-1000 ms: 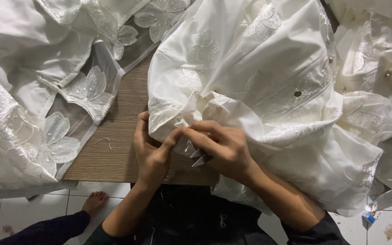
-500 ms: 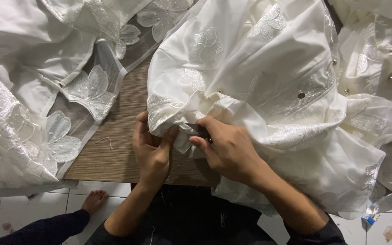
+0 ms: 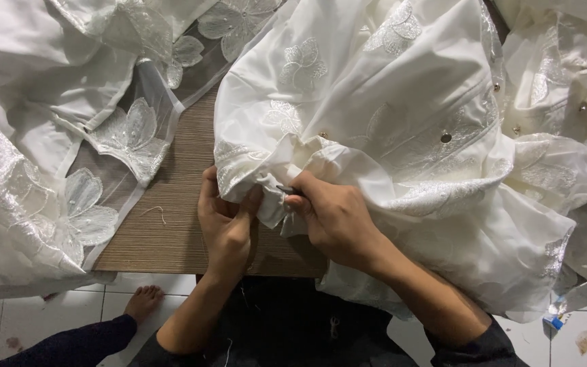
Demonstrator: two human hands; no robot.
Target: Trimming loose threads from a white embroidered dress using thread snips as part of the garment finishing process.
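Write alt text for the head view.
Both hands work at a gathered edge of a white embroidered garment on a wooden table: the left hand pinches the fabric, the right hand holds a small dark tool against it. More white floral lace fabric lies left.

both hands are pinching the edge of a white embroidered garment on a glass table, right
Not quite: the table is wood-grain brown, not glass, as the head view shows. The rest holds: the left hand and right hand both pinch the edge of the white embroidered garment.
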